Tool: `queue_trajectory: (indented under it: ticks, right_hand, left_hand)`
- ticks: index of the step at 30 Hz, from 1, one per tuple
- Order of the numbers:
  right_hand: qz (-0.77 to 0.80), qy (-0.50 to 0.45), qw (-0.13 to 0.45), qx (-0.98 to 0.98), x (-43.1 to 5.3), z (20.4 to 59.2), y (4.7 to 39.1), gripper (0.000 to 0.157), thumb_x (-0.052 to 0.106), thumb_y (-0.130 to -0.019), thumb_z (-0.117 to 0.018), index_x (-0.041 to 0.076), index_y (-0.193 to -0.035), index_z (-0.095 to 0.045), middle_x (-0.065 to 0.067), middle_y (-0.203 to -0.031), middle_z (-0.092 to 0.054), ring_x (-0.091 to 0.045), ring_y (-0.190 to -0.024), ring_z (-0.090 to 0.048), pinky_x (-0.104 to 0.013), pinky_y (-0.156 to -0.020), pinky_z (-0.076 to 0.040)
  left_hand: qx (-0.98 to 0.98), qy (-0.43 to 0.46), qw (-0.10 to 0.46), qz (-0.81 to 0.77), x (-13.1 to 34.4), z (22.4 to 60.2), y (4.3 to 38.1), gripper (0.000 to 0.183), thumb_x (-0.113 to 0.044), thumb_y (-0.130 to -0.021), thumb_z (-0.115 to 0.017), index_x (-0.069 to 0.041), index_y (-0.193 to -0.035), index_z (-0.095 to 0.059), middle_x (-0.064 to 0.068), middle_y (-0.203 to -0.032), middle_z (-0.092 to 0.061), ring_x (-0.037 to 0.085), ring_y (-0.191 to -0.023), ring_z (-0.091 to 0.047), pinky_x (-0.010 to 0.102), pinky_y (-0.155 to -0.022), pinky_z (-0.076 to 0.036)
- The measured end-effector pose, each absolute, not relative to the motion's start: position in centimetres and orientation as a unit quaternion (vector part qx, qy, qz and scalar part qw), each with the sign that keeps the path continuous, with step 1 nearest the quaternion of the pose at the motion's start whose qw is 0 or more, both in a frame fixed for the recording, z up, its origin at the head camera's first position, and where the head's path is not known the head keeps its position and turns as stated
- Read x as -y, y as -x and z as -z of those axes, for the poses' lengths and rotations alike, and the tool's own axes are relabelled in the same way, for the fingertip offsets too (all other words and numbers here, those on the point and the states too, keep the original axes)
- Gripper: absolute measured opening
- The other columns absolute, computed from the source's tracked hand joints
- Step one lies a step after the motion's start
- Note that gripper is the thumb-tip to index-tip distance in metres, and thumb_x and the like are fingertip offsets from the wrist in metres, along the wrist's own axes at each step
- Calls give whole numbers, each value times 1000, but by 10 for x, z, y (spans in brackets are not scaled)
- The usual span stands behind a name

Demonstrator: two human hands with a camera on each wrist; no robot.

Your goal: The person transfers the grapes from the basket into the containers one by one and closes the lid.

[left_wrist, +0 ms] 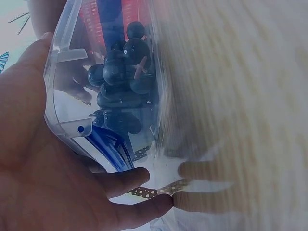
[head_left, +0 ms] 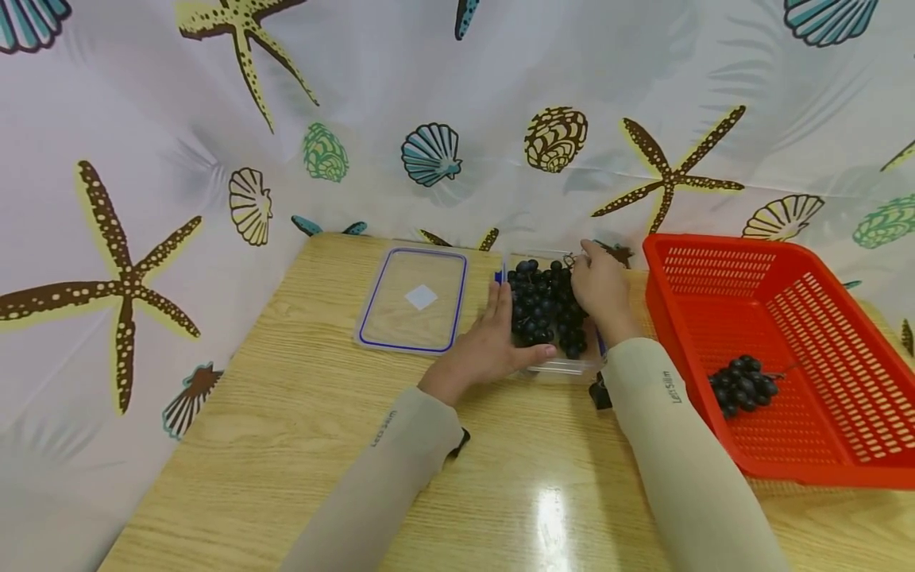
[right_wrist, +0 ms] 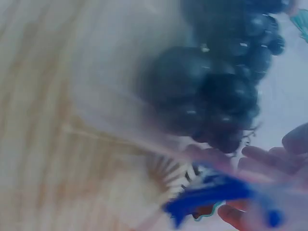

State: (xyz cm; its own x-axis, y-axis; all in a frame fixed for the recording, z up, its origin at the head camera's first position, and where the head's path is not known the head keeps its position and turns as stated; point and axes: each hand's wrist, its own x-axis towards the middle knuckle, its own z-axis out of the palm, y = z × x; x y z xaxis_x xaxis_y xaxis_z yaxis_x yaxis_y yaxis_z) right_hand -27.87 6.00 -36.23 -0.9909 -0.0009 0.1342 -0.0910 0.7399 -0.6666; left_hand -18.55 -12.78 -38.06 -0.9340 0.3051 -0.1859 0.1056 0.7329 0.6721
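Dark grapes [head_left: 534,306] on their stems lie inside a clear plastic container [head_left: 565,365] with blue side clips. My left hand [head_left: 484,343] rests along the container's left wall, fingers straight and thumb over the front rim. In the left wrist view, the fingers [left_wrist: 130,183] reach past a blue clip [left_wrist: 108,149]. My right hand [head_left: 600,286] is at the far right corner of the container, beside the grapes. In the right wrist view, its fingertips [right_wrist: 262,159] are near a thin stem, with no grape visibly pinched; the view is blurred.
A clear lid [head_left: 386,322] with a blue seal and a white label lies on the wooden table [head_left: 300,413] left of the container. At the right stands a red plastic basket [head_left: 793,429] with a bunch of dark grapes [head_left: 743,387] inside. A patterned cloth [head_left: 493,183] hangs behind.
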Motion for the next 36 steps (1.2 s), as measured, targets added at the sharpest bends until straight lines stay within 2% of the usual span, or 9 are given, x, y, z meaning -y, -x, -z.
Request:
queue_trajectory:
  ticks: [4, 7, 11, 15, 18, 21, 26, 31, 36]
  right_hand:
    - [-383, 5, 124, 915, -63, 343, 276, 45, 13, -105, -35, 1, -142, -58, -21, -129, -64, -39, -111, -60, -50, -97, -46]
    - [-406, 18, 132, 904, -63, 318, 272, 46, 10, -102, -35, 4, -139, -61, -19, -115, -67, -31, -85, -58, -43, -78, -49]
    - [-418, 0, 95, 903, -65, 281, 264, 48, 7, -100, -35, 6, -142, -58, -19, -113, -66, -17, -57, -42, -33, -55, -37]
    - [-389, -49, 31, 919, -76, 253, 255, 51, 9, -100, -35, 6, -148, -51, -20, -116, -65, -13, -48, -34, -30, -49, -33]
    - [-345, -85, 0, 935, -89, 243, 249, 49, 12, -102, -36, 5, -148, -50, -21, -110, -63, -19, -54, -42, -34, -53, -37]
    - [-304, -113, -22, 946, -107, 243, 244, 43, 18, -106, -40, 4, -145, -53, -23, -110, -63, -28, -78, -57, -41, -68, -46]
    - [-267, -142, -48, 952, -147, 255, 234, 40, 19, -107, -44, 3, -142, -55, -22, -129, -59, -37, -100, -56, -51, -85, -48]
    - [-244, -157, -68, 955, -188, 269, 223, 39, 14, -106, -48, -1, -141, -55, -26, -136, -57, -42, -118, -55, -58, -96, -46]
    - [-199, -179, -110, 957, -226, 282, 220, 42, 4, -100, -56, -4, -141, -54, -31, -134, -56, -47, -119, -55, -62, -94, -46]
  left_hand:
    - [-922, -107, 146, -344, 127, 380, 188, 119, -70, -89, -61, -18, -159, 20, 3, -164, 26, 42, -150, -7, 60, -111, -30]
    - [-922, -105, 145, -344, 128, 378, 190, 119, -70, -89, -61, -18, -159, 21, 2, -164, 26, 43, -150, -6, 60, -110, -31]
    - [-920, -106, 140, -350, 128, 376, 193, 119, -69, -90, -62, -18, -159, 21, 3, -164, 26, 44, -150, -6, 60, -110, -31]
    - [-919, -107, 139, -352, 128, 375, 196, 119, -68, -90, -62, -17, -159, 21, 3, -164, 27, 42, -150, -4, 59, -113, -27]
    - [-919, -109, 136, -352, 127, 376, 198, 119, -68, -90, -62, -17, -159, 20, 3, -164, 27, 41, -150, -3, 59, -114, -24]
    - [-920, -110, 130, -352, 125, 376, 199, 120, -68, -89, -63, -16, -159, 20, 4, -164, 26, 40, -151, -2, 58, -115, -22]
    - [-920, -109, 127, -354, 122, 380, 194, 123, -70, -88, -64, -15, -159, 19, 5, -165, 24, 38, -151, -2, 58, -115, -23]
    - [-925, -98, 138, -340, 122, 386, 188, 123, -72, -87, -63, -17, -159, 20, 3, -165, 25, 39, -151, -6, 58, -108, -35]
    - [-925, -99, 136, -341, 121, 384, 188, 122, -71, -88, -63, -18, -159, 21, 3, -165, 24, 41, -150, -5, 59, -109, -34]
